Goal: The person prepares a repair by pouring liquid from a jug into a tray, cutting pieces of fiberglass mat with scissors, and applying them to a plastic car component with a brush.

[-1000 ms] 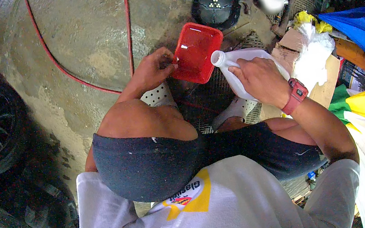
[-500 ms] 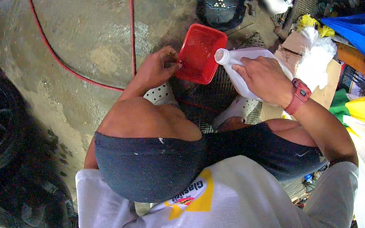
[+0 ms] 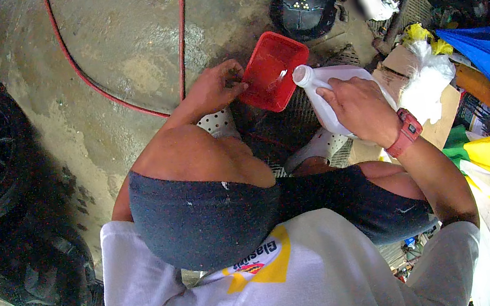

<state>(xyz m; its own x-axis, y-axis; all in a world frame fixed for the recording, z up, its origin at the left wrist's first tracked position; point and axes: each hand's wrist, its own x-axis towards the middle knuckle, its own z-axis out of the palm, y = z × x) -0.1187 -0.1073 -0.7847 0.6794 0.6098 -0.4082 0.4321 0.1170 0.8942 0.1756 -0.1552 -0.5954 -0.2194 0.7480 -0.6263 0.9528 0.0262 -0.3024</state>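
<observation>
Left hand [image 3: 216, 90]: grip pinching left rim of red rectangular plastic tray [image 3: 275, 65], thumb at the edge. Right hand [image 3: 363, 107]: grip wrapped around translucent white plastic jug [image 3: 326, 99], tilted, uncapped mouth near tray's right rim; can't tell if touching. Tray sits between the hands, beyond the person's knees. Black molded plastic part [image 3: 303, 10] just past tray; thin red hose [image 3: 183, 52] on grey concrete floor [image 3: 128, 49], left.

Beyond the bent left leg [image 3: 204, 219] in dark shorts, the bare left grip [image 3: 216, 88] curls its fingers toward the thumb. Right of that leg, the bare right grip [image 3: 363, 107] is clasped, forearm [image 3: 436, 178] slanting inward.
</observation>
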